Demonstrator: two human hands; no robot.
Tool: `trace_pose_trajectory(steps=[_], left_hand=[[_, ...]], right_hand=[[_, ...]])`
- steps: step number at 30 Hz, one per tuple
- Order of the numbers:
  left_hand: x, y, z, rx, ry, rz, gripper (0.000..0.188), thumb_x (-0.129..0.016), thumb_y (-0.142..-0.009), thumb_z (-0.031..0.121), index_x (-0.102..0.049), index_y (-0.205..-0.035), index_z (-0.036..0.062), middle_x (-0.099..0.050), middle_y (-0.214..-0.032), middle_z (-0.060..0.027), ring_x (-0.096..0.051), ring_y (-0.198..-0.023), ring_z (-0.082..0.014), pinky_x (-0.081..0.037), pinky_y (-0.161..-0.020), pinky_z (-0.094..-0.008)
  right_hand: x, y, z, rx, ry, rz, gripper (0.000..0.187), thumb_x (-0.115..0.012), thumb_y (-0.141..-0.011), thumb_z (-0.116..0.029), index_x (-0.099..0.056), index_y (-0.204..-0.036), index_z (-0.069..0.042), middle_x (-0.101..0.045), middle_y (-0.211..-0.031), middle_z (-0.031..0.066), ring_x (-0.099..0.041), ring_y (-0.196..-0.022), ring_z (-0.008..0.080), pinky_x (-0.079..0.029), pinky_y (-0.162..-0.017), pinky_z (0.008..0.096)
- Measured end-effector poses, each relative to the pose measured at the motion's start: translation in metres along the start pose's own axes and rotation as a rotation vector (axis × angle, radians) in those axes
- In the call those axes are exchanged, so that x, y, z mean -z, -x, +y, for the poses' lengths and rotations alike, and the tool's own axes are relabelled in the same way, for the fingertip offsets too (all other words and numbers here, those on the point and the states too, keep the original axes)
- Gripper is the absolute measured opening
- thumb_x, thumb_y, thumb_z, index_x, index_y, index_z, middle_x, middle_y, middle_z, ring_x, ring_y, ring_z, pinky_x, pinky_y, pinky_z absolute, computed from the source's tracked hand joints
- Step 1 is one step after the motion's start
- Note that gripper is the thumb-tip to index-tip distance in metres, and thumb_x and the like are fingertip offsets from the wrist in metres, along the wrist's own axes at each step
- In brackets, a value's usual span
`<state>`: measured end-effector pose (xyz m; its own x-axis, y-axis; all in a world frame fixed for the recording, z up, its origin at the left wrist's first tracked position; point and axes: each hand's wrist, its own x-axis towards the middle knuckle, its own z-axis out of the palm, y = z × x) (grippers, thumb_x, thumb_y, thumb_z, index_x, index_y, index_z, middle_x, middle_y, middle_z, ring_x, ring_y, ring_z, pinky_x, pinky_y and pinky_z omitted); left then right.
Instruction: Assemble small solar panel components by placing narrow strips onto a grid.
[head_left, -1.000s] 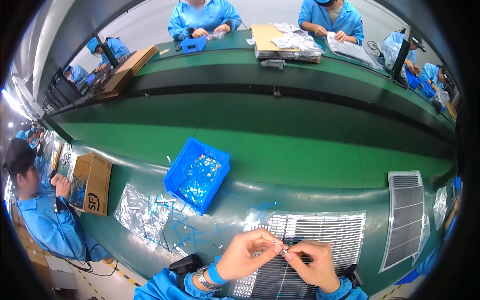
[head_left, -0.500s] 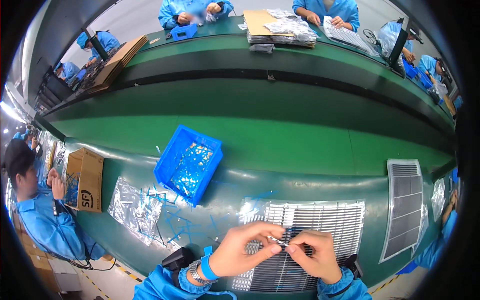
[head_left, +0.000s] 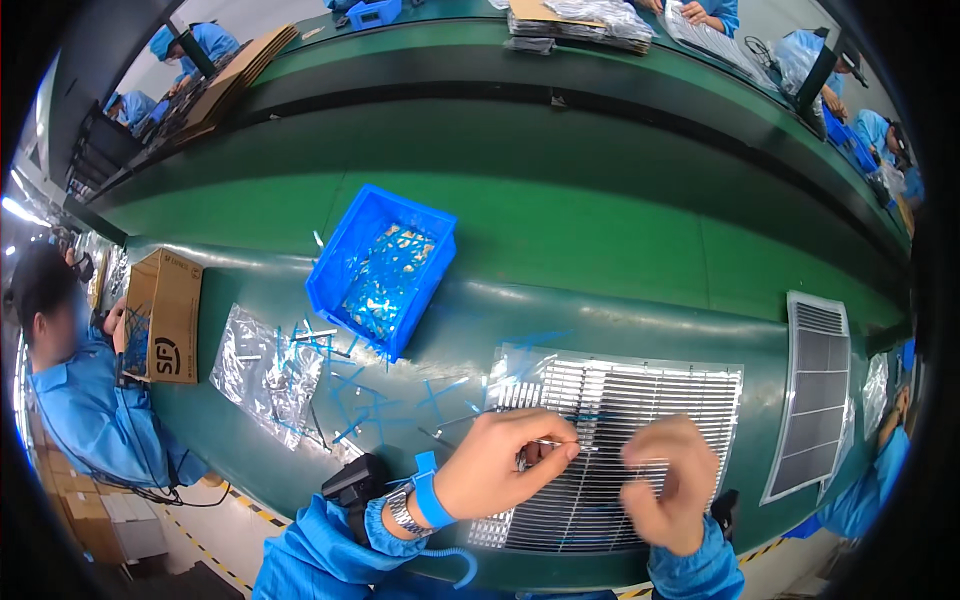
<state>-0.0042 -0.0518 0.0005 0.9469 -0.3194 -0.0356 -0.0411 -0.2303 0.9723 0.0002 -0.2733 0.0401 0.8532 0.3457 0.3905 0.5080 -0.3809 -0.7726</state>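
Observation:
My left hand (head_left: 515, 457) pinches a small, thin, silvery strip (head_left: 547, 442) between thumb and fingertips; the fingers partly cover it. Beside it, my right hand (head_left: 672, 482) is smeared by motion, its thumb and fingers apart, with nothing visible between them. Both hands are over a clear sheet (head_left: 690, 400) lined with rows of narrow dark and silver strips. A blue wrist strap with a coiled cord and a metal watch band circle my left wrist.
A blue bin (head_left: 325, 270) holds blue and pale scraps. Thin blue strips (head_left: 375, 405) litter the table beside a clear plastic bag (head_left: 250, 370). Farther left are a cardboard box (head_left: 178, 315) and a seated person (head_left: 85, 390). Another lined sheet (head_left: 808, 400) lies right. Co-workers sit beyond.
My right hand has parted from the left and moved right, its fingers coming off the strip. The left hand keeps its pinch. The whole view has shifted, with table things appearing higher.

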Motion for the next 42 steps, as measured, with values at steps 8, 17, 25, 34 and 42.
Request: trace_pose_trajectory(steps=[8,17,25,34,42], left_hand=[[0.010,0.006,0.000,0.092,-0.021,0.088,0.008,-0.072,-0.094,0.004,-0.071,-0.098,-0.0019,-0.073,-0.091,-0.0086,-0.069,-0.085,-0.0109,-0.057,-0.074,-0.0263],[-0.017,-0.010,-0.008,0.125,0.026,0.060,0.010,-0.072,-0.096,0.008,-0.071,-0.100,-0.0019,-0.073,-0.090,-0.0064,-0.067,-0.081,-0.0095,-0.057,-0.070,-0.0248],[-0.004,0.001,-0.007,0.184,0.041,0.026,0.010,-0.069,-0.100,0.005,-0.068,-0.106,-0.0030,-0.071,-0.097,-0.0060,-0.065,-0.089,-0.0079,-0.054,-0.073,-0.0230],[-0.012,-0.009,-0.004,0.075,0.004,0.028,0.007,-0.072,-0.096,0.006,-0.070,-0.100,0.0010,-0.070,-0.088,-0.0065,-0.065,-0.078,-0.0091,-0.054,-0.063,-0.0255],[-0.003,-0.003,-0.003,0.107,-0.004,0.013,0.007,-0.069,-0.098,0.005,-0.069,-0.103,-0.0009,-0.072,-0.095,-0.0052,-0.066,-0.087,-0.0085,-0.056,-0.069,-0.0240]], right_hand=[[-0.008,0.028,-0.054,0.086,-0.448,-0.833,0.066,-0.064,-0.092,-0.019,-0.045,-0.152,-0.002,-0.052,-0.153,0.0108,-0.055,-0.133,0.0208,-0.040,-0.117,0.0422],[0.020,0.055,-0.058,-0.216,-0.342,-0.596,0.061,-0.060,-0.096,-0.022,-0.046,-0.151,-0.001,-0.051,-0.155,0.0086,-0.054,-0.136,0.0217,-0.037,-0.120,0.0411],[0.071,-0.011,-0.112,-0.261,0.259,-0.856,0.057,-0.059,-0.103,-0.027,-0.045,-0.152,-0.002,-0.049,-0.157,0.0102,-0.051,-0.139,0.0291,-0.034,-0.123,0.0404],[0.067,0.012,-0.092,-0.245,0.075,-0.725,0.053,-0.060,-0.102,-0.026,-0.045,-0.147,-0.003,-0.050,-0.153,0.0098,-0.051,-0.135,0.0285,-0.034,-0.119,0.0401],[0.045,0.018,-0.070,-0.233,-0.035,-0.641,0.050,-0.061,-0.102,-0.026,-0.045,-0.144,-0.004,-0.050,-0.148,0.0094,-0.051,-0.131,0.0279,-0.034,-0.116,0.0399]])
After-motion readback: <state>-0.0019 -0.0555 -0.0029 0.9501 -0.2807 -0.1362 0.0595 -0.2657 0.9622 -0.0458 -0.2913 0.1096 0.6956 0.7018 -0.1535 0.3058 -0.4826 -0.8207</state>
